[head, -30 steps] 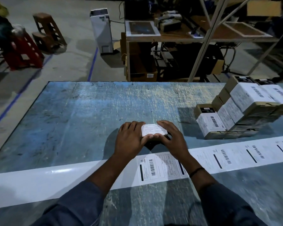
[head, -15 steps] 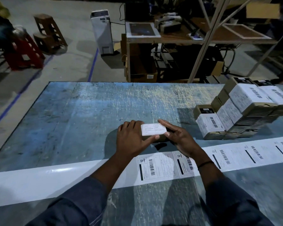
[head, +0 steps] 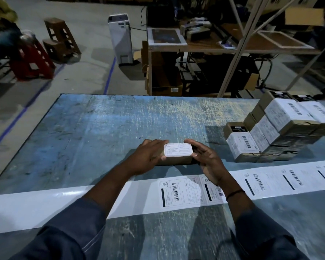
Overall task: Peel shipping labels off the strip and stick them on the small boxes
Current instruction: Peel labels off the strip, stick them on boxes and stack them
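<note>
1. Head view: small box [head: 176, 160] on the table [head: 101, 128], midway across, just beyond the strip [head: 186, 192], white label [head: 178, 150] on its top
2. At its left end, left hand [head: 148, 156] gripping, fingers [head: 155, 142] curled round it
3. At its right end, right hand [head: 208, 163] pinching, fingers curled
4. Far right, labelled boxes [head: 270, 132] stacked

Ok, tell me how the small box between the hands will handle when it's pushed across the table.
The small box looks like stiff cardboard with flat faces, so it should slide, not roll. It lies low and wide, so tipping seems unlikely. Similar boxes stacked at the right suggest firm walls.
</note>
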The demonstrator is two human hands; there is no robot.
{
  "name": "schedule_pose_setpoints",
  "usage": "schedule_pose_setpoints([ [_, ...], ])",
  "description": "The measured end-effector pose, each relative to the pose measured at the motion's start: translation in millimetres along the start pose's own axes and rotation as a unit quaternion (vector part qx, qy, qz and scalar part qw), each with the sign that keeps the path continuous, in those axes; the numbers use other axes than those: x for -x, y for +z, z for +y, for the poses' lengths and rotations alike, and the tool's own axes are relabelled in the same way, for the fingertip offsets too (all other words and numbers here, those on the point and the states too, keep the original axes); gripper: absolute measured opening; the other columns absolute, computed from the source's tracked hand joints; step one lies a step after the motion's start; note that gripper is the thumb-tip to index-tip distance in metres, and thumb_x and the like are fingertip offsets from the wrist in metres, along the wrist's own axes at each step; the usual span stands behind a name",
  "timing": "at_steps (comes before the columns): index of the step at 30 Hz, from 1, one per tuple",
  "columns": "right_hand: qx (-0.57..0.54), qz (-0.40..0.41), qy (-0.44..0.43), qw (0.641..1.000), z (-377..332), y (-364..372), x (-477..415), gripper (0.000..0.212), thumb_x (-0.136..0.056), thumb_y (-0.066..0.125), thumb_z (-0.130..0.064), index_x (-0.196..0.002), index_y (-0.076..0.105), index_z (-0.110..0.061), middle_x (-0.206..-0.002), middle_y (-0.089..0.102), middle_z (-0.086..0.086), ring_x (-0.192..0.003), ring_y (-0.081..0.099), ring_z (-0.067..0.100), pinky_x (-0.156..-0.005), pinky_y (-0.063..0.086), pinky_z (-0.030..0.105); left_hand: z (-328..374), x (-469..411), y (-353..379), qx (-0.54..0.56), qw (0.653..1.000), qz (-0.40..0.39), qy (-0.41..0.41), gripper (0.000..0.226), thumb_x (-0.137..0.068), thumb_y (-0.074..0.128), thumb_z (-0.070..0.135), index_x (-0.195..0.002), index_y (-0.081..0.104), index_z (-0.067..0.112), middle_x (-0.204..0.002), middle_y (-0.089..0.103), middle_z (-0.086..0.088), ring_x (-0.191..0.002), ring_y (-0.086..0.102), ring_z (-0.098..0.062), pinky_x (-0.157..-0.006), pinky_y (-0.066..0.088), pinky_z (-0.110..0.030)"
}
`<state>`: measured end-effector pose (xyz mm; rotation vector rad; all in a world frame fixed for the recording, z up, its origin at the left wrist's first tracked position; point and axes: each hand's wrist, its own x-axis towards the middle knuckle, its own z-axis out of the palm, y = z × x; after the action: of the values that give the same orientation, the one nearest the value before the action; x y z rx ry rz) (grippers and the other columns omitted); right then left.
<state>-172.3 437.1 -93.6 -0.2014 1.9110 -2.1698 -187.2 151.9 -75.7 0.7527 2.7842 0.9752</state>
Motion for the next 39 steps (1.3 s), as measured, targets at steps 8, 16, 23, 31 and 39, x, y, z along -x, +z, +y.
schedule_pose_setpoints([
  [8, 0.194, -0.020, 0.064, 0.979, -17, 12, 22, 0.061, -0.083, 0.084, -0.019, -0.139, 0.060, -0.024, -0.136, 0.064, -0.008, -0.123, 0.063, 0.007, -0.092, 0.053, 0.020, 10, 35, 0, 0.023, 0.998, 0.025, 0.061, 0.060, -0.086, 0.078, 0.041, -0.143, 0.059, 0.034, -0.140, 0.057, 0.022, -0.131, 0.044, -0.010, -0.108, 0.038, -0.026],
  [16, 0.530, -0.069, -0.049, 0.844, -6, 34, 48, 0.088, -0.083, 0.078, -0.047, -0.157, 0.033, -0.031, -0.147, 0.036, -0.014, -0.131, 0.042, 0.003, -0.096, 0.037, 0.006, 20, 56, 28, -0.206, 0.977, 0.040, 0.042, 0.062, -0.096, 0.050, 0.057, -0.148, 0.054, 0.023, -0.155, 0.051, 0.009, -0.135, 0.041, -0.017, -0.113, 0.041, -0.043],
  [23, 0.744, -0.010, -0.127, 0.656, 19, 81, 56, 0.085, -0.095, 0.042, -0.056, -0.156, 0.032, 0.002, -0.162, 0.034, 0.023, -0.153, 0.027, 0.041, -0.122, 0.014, 0.057, 34, 73, 65, -0.303, 0.940, 0.147, 0.057, 0.057, -0.103, 0.038, 0.042, -0.150, 0.050, 0.012, -0.158, 0.048, -0.006, -0.141, 0.043, -0.025, -0.119, 0.023, -0.042],
  [31, 0.711, 0.007, -0.103, 0.696, 13, 80, 43, 0.090, -0.083, 0.045, -0.067, -0.144, 0.047, -0.002, -0.133, 0.056, 0.016, -0.121, 0.054, 0.035, -0.110, 0.041, 0.047, 32, 52, 21, -0.247, 0.967, 0.036, 0.049, 0.073, -0.094, 0.049, 0.067, -0.150, 0.048, 0.021, -0.147, 0.053, 0.001, -0.132, 0.045, -0.025, -0.111, 0.031, -0.041],
  [39, 0.680, -0.018, -0.080, 0.729, 1, 63, 31, 0.092, -0.069, 0.066, -0.084, -0.135, 0.049, -0.021, -0.120, 0.055, -0.002, -0.110, 0.050, 0.020, -0.084, 0.045, 0.033, 26, 17, -11, -0.134, 0.984, -0.117, -0.013, 0.074, -0.069, 0.077, 0.077, -0.127, 0.058, 0.036, -0.113, 0.056, 0.014, -0.111, 0.040, -0.013, -0.092, 0.030, -0.035],
])
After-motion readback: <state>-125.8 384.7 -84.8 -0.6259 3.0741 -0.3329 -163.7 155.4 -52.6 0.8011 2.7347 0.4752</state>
